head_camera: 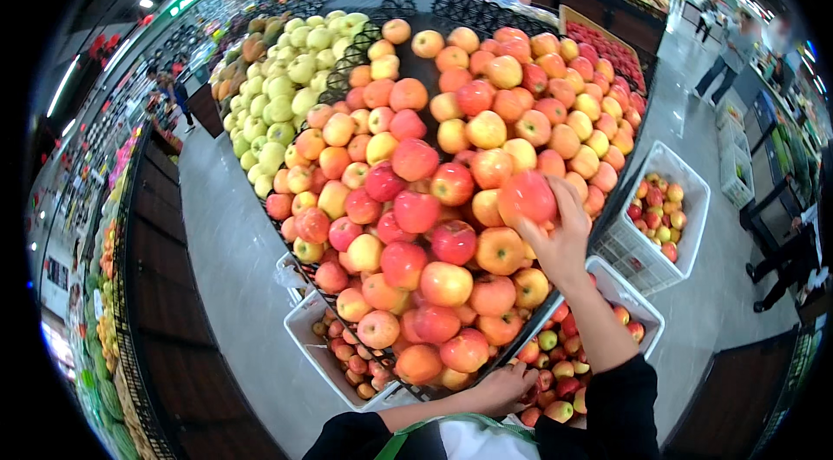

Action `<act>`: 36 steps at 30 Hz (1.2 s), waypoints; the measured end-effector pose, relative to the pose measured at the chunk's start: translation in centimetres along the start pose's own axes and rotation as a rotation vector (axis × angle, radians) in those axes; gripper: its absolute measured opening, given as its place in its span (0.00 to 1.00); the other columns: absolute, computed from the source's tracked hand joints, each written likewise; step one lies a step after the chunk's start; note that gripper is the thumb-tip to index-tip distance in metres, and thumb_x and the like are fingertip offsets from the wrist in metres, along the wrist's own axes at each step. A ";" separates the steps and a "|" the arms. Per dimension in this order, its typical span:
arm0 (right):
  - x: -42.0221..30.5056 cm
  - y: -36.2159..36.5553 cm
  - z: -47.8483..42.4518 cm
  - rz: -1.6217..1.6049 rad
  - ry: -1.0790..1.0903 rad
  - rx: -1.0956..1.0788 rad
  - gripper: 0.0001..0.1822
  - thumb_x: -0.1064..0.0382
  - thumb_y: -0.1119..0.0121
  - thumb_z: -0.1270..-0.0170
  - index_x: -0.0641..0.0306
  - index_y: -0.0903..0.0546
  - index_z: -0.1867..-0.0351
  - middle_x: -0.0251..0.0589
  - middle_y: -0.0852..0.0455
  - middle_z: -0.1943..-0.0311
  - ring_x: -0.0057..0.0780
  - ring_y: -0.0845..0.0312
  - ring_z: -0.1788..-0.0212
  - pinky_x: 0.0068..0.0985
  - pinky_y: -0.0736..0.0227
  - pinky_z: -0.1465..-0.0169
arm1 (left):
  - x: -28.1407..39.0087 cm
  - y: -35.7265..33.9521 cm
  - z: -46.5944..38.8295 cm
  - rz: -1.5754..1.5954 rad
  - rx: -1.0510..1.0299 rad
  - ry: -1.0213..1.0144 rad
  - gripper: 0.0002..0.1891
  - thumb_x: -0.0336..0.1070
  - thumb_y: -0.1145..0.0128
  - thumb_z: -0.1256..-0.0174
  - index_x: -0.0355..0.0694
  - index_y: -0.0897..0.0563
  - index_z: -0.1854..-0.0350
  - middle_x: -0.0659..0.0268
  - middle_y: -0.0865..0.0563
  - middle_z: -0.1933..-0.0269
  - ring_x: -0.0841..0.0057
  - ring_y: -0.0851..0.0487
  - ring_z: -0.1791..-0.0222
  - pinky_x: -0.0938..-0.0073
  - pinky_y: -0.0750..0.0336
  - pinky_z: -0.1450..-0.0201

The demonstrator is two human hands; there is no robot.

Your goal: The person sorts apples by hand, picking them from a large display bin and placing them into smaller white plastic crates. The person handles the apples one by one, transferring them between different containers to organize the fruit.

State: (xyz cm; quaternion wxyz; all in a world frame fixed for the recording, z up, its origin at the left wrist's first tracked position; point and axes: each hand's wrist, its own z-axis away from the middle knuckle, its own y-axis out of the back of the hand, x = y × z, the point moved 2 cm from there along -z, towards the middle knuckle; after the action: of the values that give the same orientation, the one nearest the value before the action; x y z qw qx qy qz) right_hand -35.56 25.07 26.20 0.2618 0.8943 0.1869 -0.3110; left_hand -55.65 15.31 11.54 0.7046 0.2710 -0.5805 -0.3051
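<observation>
My right hand (pixel 561 235) grips a large red apple (pixel 526 197) just over the right side of a heaped apple display (pixel 416 212). The heap mixes glossy red apples with yellow-pink ones. Low in the picture, my left hand (pixel 504 388) reaches across the display's near corner to the white plastic crate (pixel 654 323) on the right. Its fingertips are beside red and yellow apples (pixel 563 369) in that crate. Whether those fingers hold an apple is hidden. A dark gap (pixel 416 59) shows the display's black surface between two parts of the heap.
Yellow-green fruit (pixel 286 82) lies left of a black mesh divider (pixel 345 69). A second white crate (pixel 306 343) of apples stands at the near left, another crate (pixel 690 219) at the right. People (pixel 729 56) stand on the grey floor beyond. Price signs hang at the back.
</observation>
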 end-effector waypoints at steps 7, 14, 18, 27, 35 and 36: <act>2.5 -12.5 -11.1 0.294 0.087 -0.085 0.30 0.40 0.35 0.40 0.65 0.20 0.49 0.53 0.19 0.54 0.53 0.24 0.48 0.48 0.27 0.46 | 0.5 0.3 0.0 -0.023 0.080 -0.076 0.31 0.40 0.29 0.53 0.32 0.28 0.48 0.46 0.23 0.57 0.50 0.17 0.60 0.56 0.20 0.60; 4.8 -11.6 -11.8 0.608 0.241 0.002 0.22 0.43 0.41 0.33 0.63 0.19 0.58 0.51 0.21 0.60 0.51 0.25 0.53 0.46 0.27 0.54 | 0.5 0.3 -0.3 -0.112 0.156 -0.129 0.37 0.41 0.26 0.57 0.28 0.28 0.44 0.50 0.20 0.60 0.58 0.15 0.64 0.65 0.19 0.61; 8.2 -1.4 -7.3 0.245 0.254 0.168 0.14 0.55 0.39 0.31 0.66 0.19 0.57 0.51 0.20 0.62 0.45 0.23 0.58 0.39 0.27 0.58 | -0.1 -1.0 -0.9 -0.152 0.126 -0.088 0.26 0.36 0.34 0.49 0.32 0.28 0.48 0.49 0.21 0.60 0.54 0.16 0.66 0.60 0.19 0.66; 22.2 11.8 25.4 0.523 -0.650 0.130 0.07 0.67 0.40 0.39 0.70 0.20 0.68 0.58 0.18 0.68 0.54 0.19 0.63 0.43 0.26 0.57 | 1.0 1.3 -1.1 -0.013 -0.053 0.013 0.31 0.42 0.29 0.48 0.37 0.27 0.44 0.51 0.22 0.52 0.50 0.17 0.54 0.55 0.19 0.53; 25.6 4.4 36.9 1.194 -0.572 -0.560 0.20 0.61 0.42 0.40 0.61 0.20 0.45 0.42 0.26 0.38 0.40 0.32 0.44 0.36 0.31 0.51 | 0.4 1.0 -0.8 -0.103 -0.088 0.072 0.35 0.46 0.27 0.50 0.40 0.26 0.39 0.50 0.23 0.45 0.49 0.16 0.53 0.56 0.18 0.53; 26.3 4.2 36.5 1.286 -0.553 -0.662 0.21 0.60 0.43 0.39 0.61 0.20 0.43 0.42 0.27 0.36 0.38 0.33 0.43 0.35 0.33 0.51 | 0.3 1.0 -0.9 -0.118 -0.093 0.076 0.35 0.46 0.26 0.50 0.40 0.26 0.39 0.50 0.23 0.45 0.50 0.16 0.53 0.56 0.18 0.53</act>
State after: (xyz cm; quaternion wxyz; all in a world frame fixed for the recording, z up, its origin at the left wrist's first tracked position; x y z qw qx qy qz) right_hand -30.81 4.93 -13.91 0.6816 0.5921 -0.3582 -0.2376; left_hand -54.64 15.72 12.31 0.7190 0.2829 -0.5214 -0.3622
